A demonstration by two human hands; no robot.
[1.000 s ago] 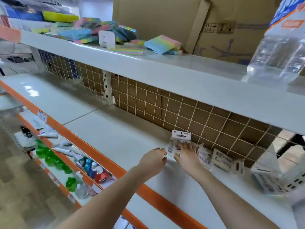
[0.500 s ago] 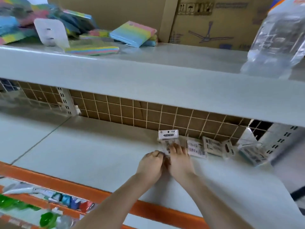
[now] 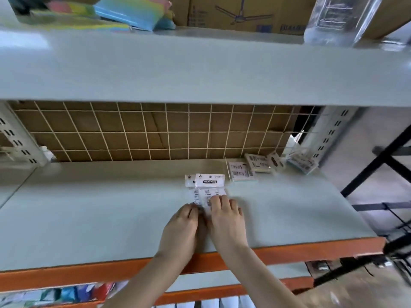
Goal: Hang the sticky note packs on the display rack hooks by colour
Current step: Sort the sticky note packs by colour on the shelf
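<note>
Two white-carded sticky note packs [image 3: 206,185], one overlapping the other, stand up from the grey shelf [image 3: 111,207] in front of me. My left hand [image 3: 182,227] and my right hand [image 3: 224,218] sit side by side at their lower edge, fingers curled onto the packs. Several more packs [image 3: 242,172] lie flat at the back right, below the wire grid panel [image 3: 155,132]. No hooks are visible on the grid.
The upper shelf [image 3: 200,70] overhangs the work area; on it lie colourful sponge-like pads [image 3: 133,12], a clear plastic bottle [image 3: 338,18] and cardboard boxes [image 3: 240,12]. An orange shelf edge [image 3: 89,270] runs below my wrists. A black frame [image 3: 378,165] stands at the right.
The view swung right and down. Both hands drew the two packs away from the other packs at the back, toward the shelf's front.
</note>
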